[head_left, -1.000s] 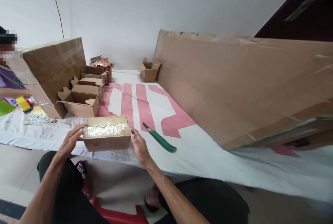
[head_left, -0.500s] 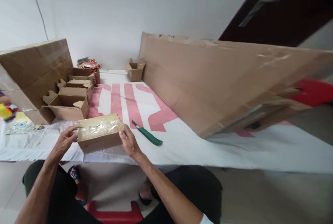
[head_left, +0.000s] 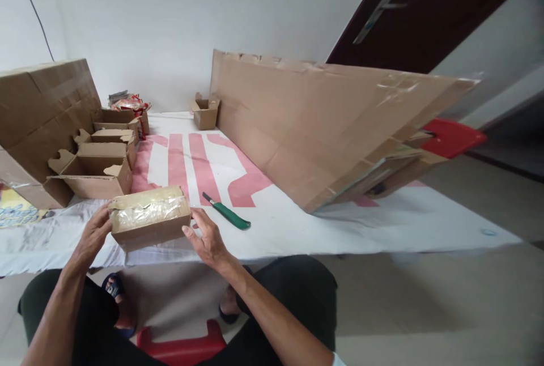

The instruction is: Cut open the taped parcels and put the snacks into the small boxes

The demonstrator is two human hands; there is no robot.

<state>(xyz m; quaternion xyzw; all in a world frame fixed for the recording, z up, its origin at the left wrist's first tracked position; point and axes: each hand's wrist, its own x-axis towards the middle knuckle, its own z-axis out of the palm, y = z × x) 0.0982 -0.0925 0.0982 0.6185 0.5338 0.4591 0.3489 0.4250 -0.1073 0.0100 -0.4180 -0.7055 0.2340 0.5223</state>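
I hold a small cardboard box (head_left: 148, 220) sealed with clear tape on top, just above the near edge of the white and red sheet (head_left: 272, 218). My left hand (head_left: 92, 234) grips its left end, fingers curled on the side. My right hand (head_left: 207, 239) presses on its right end with the fingers bent against it. A green-handled knife (head_left: 227, 216) lies on the sheet just right of my right hand.
Several open small cardboard boxes (head_left: 93, 170) stand in a row at the left beside a big taped carton (head_left: 38, 111). A long cardboard sheet (head_left: 323, 122) leans across the right. One small open box (head_left: 205, 112) sits by the wall. A red stool (head_left: 182, 346) is under me.
The camera has swung to the right, so everything shifted left in view and the person at the far left is out of sight. The box tilted slightly in my hands.
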